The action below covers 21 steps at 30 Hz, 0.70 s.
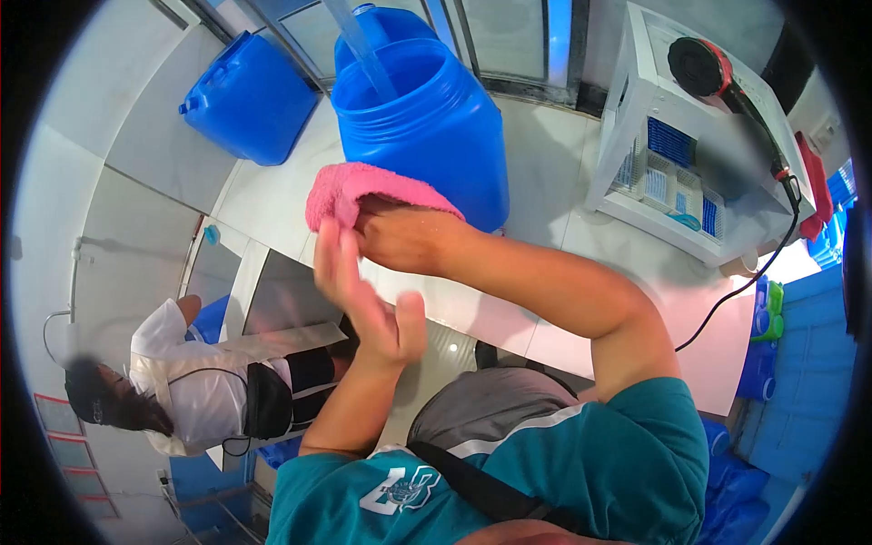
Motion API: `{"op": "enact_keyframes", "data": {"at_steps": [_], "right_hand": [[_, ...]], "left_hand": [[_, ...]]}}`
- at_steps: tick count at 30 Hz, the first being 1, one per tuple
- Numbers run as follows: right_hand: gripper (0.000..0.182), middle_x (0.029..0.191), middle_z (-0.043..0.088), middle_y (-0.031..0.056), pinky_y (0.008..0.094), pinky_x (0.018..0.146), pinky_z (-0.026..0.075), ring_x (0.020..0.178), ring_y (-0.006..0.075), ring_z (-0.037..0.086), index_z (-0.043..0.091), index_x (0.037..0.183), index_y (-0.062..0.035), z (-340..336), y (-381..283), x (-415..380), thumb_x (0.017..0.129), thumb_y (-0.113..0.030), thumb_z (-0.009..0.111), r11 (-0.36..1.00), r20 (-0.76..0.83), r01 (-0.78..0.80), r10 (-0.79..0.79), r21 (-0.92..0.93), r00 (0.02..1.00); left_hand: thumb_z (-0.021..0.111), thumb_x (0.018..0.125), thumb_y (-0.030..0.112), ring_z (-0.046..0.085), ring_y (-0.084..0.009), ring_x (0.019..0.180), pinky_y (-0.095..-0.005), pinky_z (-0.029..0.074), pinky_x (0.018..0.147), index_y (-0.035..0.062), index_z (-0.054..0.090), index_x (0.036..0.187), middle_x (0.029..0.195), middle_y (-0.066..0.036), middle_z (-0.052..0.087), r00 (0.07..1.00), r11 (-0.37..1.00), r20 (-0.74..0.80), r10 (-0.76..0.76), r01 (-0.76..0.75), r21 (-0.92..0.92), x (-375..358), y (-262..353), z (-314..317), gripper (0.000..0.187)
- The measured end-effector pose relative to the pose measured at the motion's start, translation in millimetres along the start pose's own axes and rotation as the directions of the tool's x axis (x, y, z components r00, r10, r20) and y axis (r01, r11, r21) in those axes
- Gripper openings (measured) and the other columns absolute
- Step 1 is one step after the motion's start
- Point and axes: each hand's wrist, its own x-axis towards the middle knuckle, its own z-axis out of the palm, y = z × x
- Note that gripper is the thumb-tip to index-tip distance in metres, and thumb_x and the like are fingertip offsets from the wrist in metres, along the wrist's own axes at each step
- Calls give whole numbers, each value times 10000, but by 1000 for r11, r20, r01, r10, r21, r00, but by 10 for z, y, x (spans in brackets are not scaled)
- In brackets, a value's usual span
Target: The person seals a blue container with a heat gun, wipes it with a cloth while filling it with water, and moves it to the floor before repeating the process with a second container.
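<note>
A pink towel [381,186] drapes over the fingers of my right hand [400,238], which reaches in from the right and is closed on it, with the fingers mostly hidden. My left hand [368,309] is raised just below, slightly blurred. Its fingers are stretched up and the thumb stands apart, fingertips right at the hanging edge of the towel. Directly behind the towel stands a large blue jug [427,127] with a wide threaded mouth and no lid. A clear tube [363,54] runs down into its mouth.
A closed blue jerrycan [250,100] stands at the back left of the white counter [554,173]. To the right, a white shelf unit [627,118] holds small baskets, with a black and red corded tool [704,68] on top. A person in white [200,372] is at left.
</note>
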Motion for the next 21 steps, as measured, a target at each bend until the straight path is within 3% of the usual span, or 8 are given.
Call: {"op": "enact_keyframes", "data": {"at_steps": [4, 6, 8, 10, 14, 15, 19, 21], "right_hand": [[249, 1030, 654, 145, 359, 927, 479, 1061, 264, 621, 647, 1050, 0, 46, -81, 113, 871, -142, 548, 977, -109, -85, 65, -193, 992], [214, 1026, 652, 150, 360, 898, 496, 1015, 271, 638, 653, 1014, 0, -114, -181, -1, 875, -125, 547, 967, -246, -174, 217, 187, 944], [201, 1022, 657, 148, 374, 864, 517, 993, 269, 644, 659, 993, 4, -560, -262, -55, 874, -122, 556, 923, -84, -241, 278, 299, 957], [195, 1052, 667, 107, 414, 833, 529, 953, 285, 649, 659, 988, -26, -791, -306, -148, 821, -126, 643, 969, -58, -212, 220, 124, 974], [198, 1086, 704, 93, 360, 812, 560, 948, 268, 686, 698, 986, -40, -962, -377, -325, 792, -80, 711, 955, -333, -280, 297, 98, 895], [198, 1086, 704, 93, 360, 812, 560, 948, 268, 686, 698, 986, -40, -978, -347, -373, 792, -80, 711, 955, -333, -279, 295, 96, 896], [218, 1126, 711, 119, 352, 859, 559, 1012, 270, 691, 701, 1038, -65, -1090, -89, -566, 821, -64, 723, 895, -634, -422, 413, 149, 653], [219, 1151, 703, 131, 361, 881, 551, 1056, 279, 679, 693, 1043, -74, -1114, 67, -619, 827, -83, 730, 852, -696, -499, 455, 158, 556]], "left_hand": [[318, 1069, 432, 181, -345, 1521, -475, 141, 1230, -76, 236, 1546, 1625, -224, 210, 977, 924, 143, -155, 195, -328, 252, -265, 24, 702], [299, 1072, 431, 147, -316, 1539, -443, 112, 1236, -72, 228, 1557, 1662, -215, 123, 958, 935, 218, -187, 242, -261, 326, -280, 1, 702], [290, 1079, 413, 174, -321, 1534, -440, 134, 1231, -82, 323, 1523, 1659, -209, 154, 968, 928, 191, -161, 215, -305, 333, -418, 18, 666], [341, 1079, 346, 270, -369, 1499, -456, 198, 1213, -84, 467, 1445, 1655, -248, 124, 986, 856, 162, -27, 107, -505, 290, -654, 59, 578], [672, 959, 123, 444, -288, 1371, -450, 346, 1151, 3, 676, 1209, 1400, -201, 484, 987, 946, -129, -98, 52, -320, 391, -673, 330, 277], [753, 880, 46, 525, -240, 1221, -478, 411, 1114, 24, 688, 1064, 1178, -146, 553, 954, 937, -255, -158, 63, -343, 466, -684, 418, 196], [734, 895, 82, 564, -214, 1021, -547, 457, 1078, 31, 680, 1023, 1066, -104, 553, 959, 949, -281, -47, -46, -313, 634, -739, 470, 148], [703, 924, 90, 568, -228, 1039, -479, 455, 1052, 21, 672, 1019, 1082, -111, 569, 966, 981, -260, 11, -61, -185, 683, -646, 450, 121]]}}
